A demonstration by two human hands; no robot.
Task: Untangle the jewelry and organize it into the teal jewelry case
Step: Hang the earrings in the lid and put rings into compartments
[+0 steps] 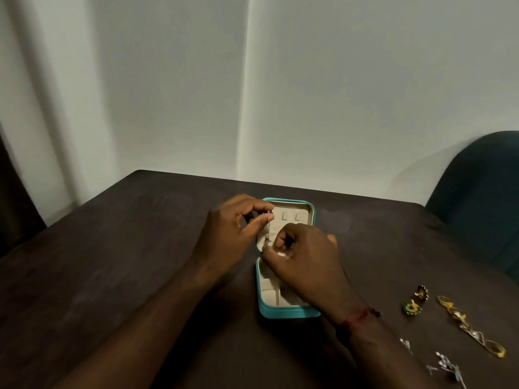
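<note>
Mid-frame, thin chain (pixel 268 230) is pinched by left hand (pixel 236 226) above, right hand (pixel 306 256) below, over teal jewelry case (pixel 283 312); overpulled, it could snap.

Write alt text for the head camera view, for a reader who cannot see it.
Two hands hold a thin chain over the open teal jewelry case on a dark table: the left hand pinches its top end, the right hand its lower end. To the right lie two earrings, a gold bracelet and some silver pieces.
</note>
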